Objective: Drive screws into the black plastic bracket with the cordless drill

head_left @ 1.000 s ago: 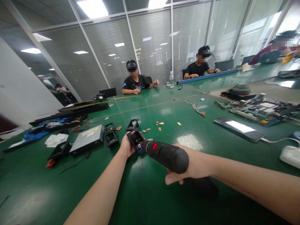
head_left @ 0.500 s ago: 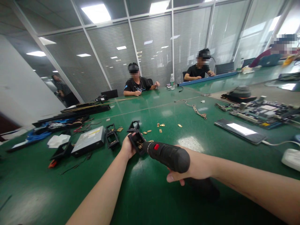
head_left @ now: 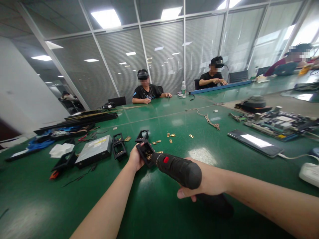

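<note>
My left hand (head_left: 136, 157) is closed round a small black open-frame part (head_left: 145, 152) held just above the green table (head_left: 159, 205); brass bits show inside it. My right hand (head_left: 206, 181) grips a black electric screwdriver (head_left: 179, 169) with a red button, its tip pointing into that black part. Several small brass pieces (head_left: 170, 135) lie scattered on the table just beyond the part. Two similar black frames (head_left: 118, 147) and a third (head_left: 142, 135) rest nearby to the left.
A grey optical drive (head_left: 94, 151) and white tissue (head_left: 60, 149) lie at the left, with black strips and cables behind. A phone (head_left: 255, 142), circuit board (head_left: 276, 121) and white plug (head_left: 309, 171) sit at the right. Three people sit at the far table edges.
The view has tilted slightly; both hands, the screwdriver and the black part keep the same pose. A person behind the glass at the left has moved out of sight.
</note>
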A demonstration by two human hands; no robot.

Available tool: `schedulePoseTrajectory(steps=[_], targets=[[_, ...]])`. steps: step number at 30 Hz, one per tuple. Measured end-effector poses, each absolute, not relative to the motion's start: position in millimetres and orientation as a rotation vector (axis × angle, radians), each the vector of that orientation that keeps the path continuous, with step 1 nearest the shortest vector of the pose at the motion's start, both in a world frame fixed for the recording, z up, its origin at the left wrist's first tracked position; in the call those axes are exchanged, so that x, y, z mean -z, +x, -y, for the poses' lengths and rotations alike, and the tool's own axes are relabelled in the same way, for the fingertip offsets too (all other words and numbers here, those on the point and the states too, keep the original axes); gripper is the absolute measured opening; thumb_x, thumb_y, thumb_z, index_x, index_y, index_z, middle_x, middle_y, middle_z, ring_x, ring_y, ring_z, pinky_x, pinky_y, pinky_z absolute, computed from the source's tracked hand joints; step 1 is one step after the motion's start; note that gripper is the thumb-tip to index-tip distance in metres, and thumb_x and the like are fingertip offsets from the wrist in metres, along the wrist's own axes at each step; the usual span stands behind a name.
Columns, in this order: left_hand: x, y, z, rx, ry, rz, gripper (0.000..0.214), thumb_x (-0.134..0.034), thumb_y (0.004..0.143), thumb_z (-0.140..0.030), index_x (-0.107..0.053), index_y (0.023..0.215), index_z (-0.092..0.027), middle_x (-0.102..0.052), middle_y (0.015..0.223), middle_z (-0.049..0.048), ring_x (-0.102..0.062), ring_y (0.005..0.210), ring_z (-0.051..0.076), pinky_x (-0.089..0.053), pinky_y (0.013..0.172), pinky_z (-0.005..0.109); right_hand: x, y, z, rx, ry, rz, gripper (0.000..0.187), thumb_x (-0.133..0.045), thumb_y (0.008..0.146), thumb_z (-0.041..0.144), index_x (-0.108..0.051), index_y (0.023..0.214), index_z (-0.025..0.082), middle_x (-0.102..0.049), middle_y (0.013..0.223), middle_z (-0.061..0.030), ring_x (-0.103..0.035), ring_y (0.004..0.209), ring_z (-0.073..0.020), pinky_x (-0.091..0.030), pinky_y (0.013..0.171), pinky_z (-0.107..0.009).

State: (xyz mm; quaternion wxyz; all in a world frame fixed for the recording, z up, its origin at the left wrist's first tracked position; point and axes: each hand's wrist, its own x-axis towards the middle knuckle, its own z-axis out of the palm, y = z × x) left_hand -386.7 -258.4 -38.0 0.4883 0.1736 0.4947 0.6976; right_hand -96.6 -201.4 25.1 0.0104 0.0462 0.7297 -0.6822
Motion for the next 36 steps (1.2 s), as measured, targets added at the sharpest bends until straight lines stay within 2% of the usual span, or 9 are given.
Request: schedulePoseTrajectory(steps=[4, 11, 15, 22, 27, 33, 36], targets=[[36.2, -385.3, 259.3, -1.685, 0.466, -1.216, 0.028, -0.05, 0.087, -0.033, -0.069, 0.086, -0.012, -0.072, 0.072, 0.0126, -0.071, 0.067, 0.028, -0.059, 0.066, 0.041, -24.2, -97.4, 201.0, 2.131, 0.125, -2.29, 0.041, -0.091, 0.072, 0.033, -0.058, 0.091, 0.016, -0.063, 0.069, 0.0041, -0.064, 0.052, -0.0103, -0.049, 0.045, -0.016], [34.4, -384.4, 259.3, -1.683, 0.46, -1.241, 0.028, -0.05, 0.087, -0.033, -0.069, 0.085, -0.012, -0.072, 0.071, 0.0126, -0.071, 0.066, 0.027, -0.058, 0.066, 0.04, -18.8, -98.2, 199.9, 2.131, 0.119, -2.292, 0.041, -0.09, 0.073, 0.028, -0.059, 0.096, 0.016, -0.065, 0.068, 0.0046, -0.066, 0.053, -0.0109, -0.05, 0.046, -0.016], [34.5, -385.2, 258.6, -1.687, 0.452, -1.225, 0.028, -0.049, 0.087, -0.032, -0.069, 0.085, -0.012, -0.071, 0.071, 0.0117, -0.07, 0.066, 0.026, -0.058, 0.066, 0.039, -18.5, -98.8, 199.8, 2.072, 0.148, -2.329, 0.04, -0.089, 0.074, 0.033, -0.058, 0.092, 0.016, -0.065, 0.071, 0.0029, -0.066, 0.055, -0.0114, -0.051, 0.047, -0.018], [33.2, -383.2, 258.7, -1.701, 0.445, -1.22, 0.028, -0.05, 0.087, -0.031, -0.07, 0.084, -0.012, -0.072, 0.071, 0.0113, -0.07, 0.064, 0.025, -0.058, 0.064, 0.038, -26.7, -96.8, 202.9, 2.044, 0.198, -2.31, 0.049, -0.088, 0.073, 0.028, -0.055, 0.107, 0.016, -0.068, 0.076, 0.0013, -0.067, 0.058, -0.0125, -0.053, 0.048, -0.019], [33.2, -382.3, 259.0, -1.718, 0.461, -1.205, 0.024, -0.052, 0.085, -0.03, -0.07, 0.083, -0.013, -0.072, 0.07, 0.0097, -0.07, 0.065, 0.025, -0.059, 0.065, 0.038, -28.5, -95.1, 203.2, 2.015, 0.226, -2.318, 0.051, -0.088, 0.074, 0.03, -0.055, 0.11, 0.016, -0.067, 0.076, 0.0019, -0.067, 0.059, -0.0123, -0.053, 0.05, -0.02], [33.5, -382.9, 258.8, -1.729, 0.451, -1.19, 0.024, -0.052, 0.085, -0.028, -0.07, 0.084, -0.012, -0.072, 0.071, 0.0099, -0.07, 0.065, 0.026, -0.058, 0.065, 0.038, -27.8, -95.4, 199.3, 2.076, 0.15, -2.289, 0.046, -0.089, 0.074, 0.033, -0.058, 0.102, 0.016, -0.063, 0.07, 0.004, -0.066, 0.057, -0.0121, -0.053, 0.05, -0.02], [34.3, -384.0, 258.5, -1.732, 0.44, -1.187, 0.024, -0.053, 0.084, -0.028, -0.071, 0.083, -0.012, -0.072, 0.071, 0.0104, -0.07, 0.065, 0.025, -0.057, 0.065, 0.037, -26.7, -96.4, 195.8, 2.147, 0.122, -2.216, 0.053, -0.091, 0.072, 0.033, -0.06, 0.112, 0.016, -0.062, 0.074, 0.0044, -0.065, 0.057, -0.0115, -0.054, 0.05, -0.021]])
